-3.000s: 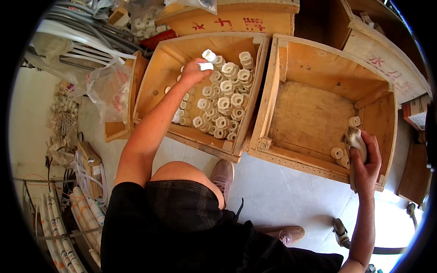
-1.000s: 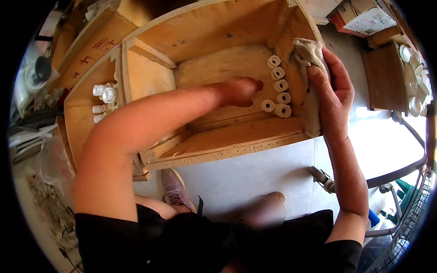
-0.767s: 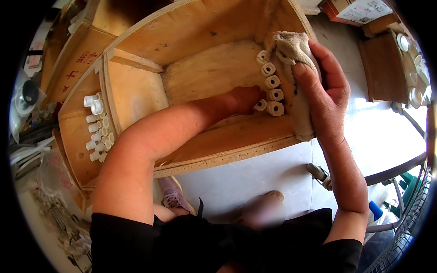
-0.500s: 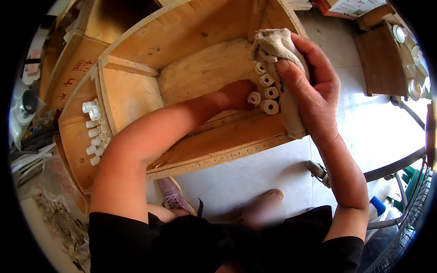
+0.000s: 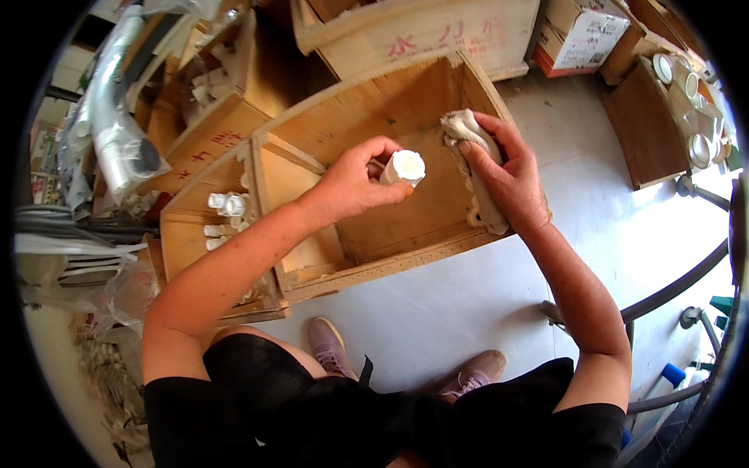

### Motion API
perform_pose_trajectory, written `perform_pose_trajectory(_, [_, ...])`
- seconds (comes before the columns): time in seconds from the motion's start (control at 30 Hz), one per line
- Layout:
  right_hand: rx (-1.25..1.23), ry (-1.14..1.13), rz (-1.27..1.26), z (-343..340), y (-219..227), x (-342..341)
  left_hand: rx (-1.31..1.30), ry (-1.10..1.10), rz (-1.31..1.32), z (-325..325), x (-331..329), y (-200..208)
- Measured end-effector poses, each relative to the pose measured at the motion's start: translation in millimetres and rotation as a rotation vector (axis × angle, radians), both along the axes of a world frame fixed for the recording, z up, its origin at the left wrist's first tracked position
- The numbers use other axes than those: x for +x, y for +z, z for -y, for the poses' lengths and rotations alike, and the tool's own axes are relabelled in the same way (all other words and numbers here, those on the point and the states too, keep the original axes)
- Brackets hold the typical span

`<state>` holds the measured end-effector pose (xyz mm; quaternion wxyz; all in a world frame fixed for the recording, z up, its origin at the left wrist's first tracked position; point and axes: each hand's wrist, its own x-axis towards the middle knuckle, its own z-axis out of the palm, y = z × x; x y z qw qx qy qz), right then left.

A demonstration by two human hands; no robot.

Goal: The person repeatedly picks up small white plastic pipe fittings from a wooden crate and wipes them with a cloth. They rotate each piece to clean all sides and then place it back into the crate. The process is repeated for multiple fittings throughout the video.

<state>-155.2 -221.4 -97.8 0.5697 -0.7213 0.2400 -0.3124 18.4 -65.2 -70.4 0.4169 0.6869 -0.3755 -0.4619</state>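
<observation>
White fitting point(image 5: 408, 165) in left fingers point(image 5: 381, 146)

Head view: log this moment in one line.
left hand: holds white fitting over box | right hand: grips cloth

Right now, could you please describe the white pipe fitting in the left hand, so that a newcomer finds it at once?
Start at the open wooden box in the middle. Over it, the left hand holds the white pipe fitting, round end facing the camera. Unlike the loose white fittings in the box farther left, this one is held in fingers.
</observation>
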Motion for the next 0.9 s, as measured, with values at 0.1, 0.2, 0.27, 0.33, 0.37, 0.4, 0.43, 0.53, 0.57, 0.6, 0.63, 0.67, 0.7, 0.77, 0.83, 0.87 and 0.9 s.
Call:
perform_pose_trajectory(0.1, [0.046,-0.003,0.020,-1,-4,3,0.005,0.061,-0.049,-28,-6,36])
perform_pose_trajectory(0.2, [0.054,-0.012,0.057,2,-10,1,-0.021,0.094,-0.029,-45,-23,71])
perform_pose_trajectory(0.27, [0.029,0.011,0.040,2,-7,2,-0.092,0.111,0.085,-58,-32,81])
perform_pose_trajectory(0.33, [0.006,0.040,0.035,0,-3,2,-0.103,0.121,0.167,-65,-42,91])
perform_pose_trajectory(0.37, [-0.005,0.060,0.039,-1,-1,0,-0.108,0.123,0.203,-68,-46,94])
perform_pose_trajectory(0.4, [-0.016,0.078,0.043,-2,2,-1,-0.146,0.132,0.203,-70,-47,91])
perform_pose_trajectory(0.43, [-0.073,0.120,0.058,-4,8,-2,-0.160,0.136,0.243,-72,-47,88])
perform_pose_trajectory(0.53, [-0.125,0.238,0.132,-16,29,-2,-0.204,0.142,0.326,-77,-47,81])
perform_pose_trajectory(0.57, [-0.144,0.247,0.178,-21,35,-1,-0.218,0.145,0.329,-76,-46,79])
perform_pose_trajectory(0.6, [-0.163,0.255,0.225,-28,41,1,-0.233,0.148,0.332,-75,-45,77])
perform_pose_trajectory(0.63, [-0.182,0.263,0.275,-34,49,2,-0.231,0.156,0.308,-76,-45,76])
perform_pose_trajectory(0.67, [-0.258,0.282,0.254,-39,54,2,-0.229,0.164,0.284,-76,-45,74])
perform_pose_trajectory(0.7, [-0.314,0.303,0.253,-44,55,4,-0.228,0.172,0.260,-77,-44,73])
perform_pose_trajectory(0.77, [-0.363,0.349,0.207,-54,63,3,-0.237,0.174,0.260,-80,-41,73])
perform_pose_trajectory(0.83, [-0.376,0.337,0.242,-62,63,2,-0.235,0.196,0.166,-81,-38,76])
perform_pose_trajectory(0.87, [-0.401,0.346,0.286,-64,64,2,-0.229,0.217,0.072,-81,-38,80])
perform_pose_trajectory(0.9, [-0.425,0.355,0.331,-66,64,1,-0.222,0.238,-0.022,-80,-36,82])
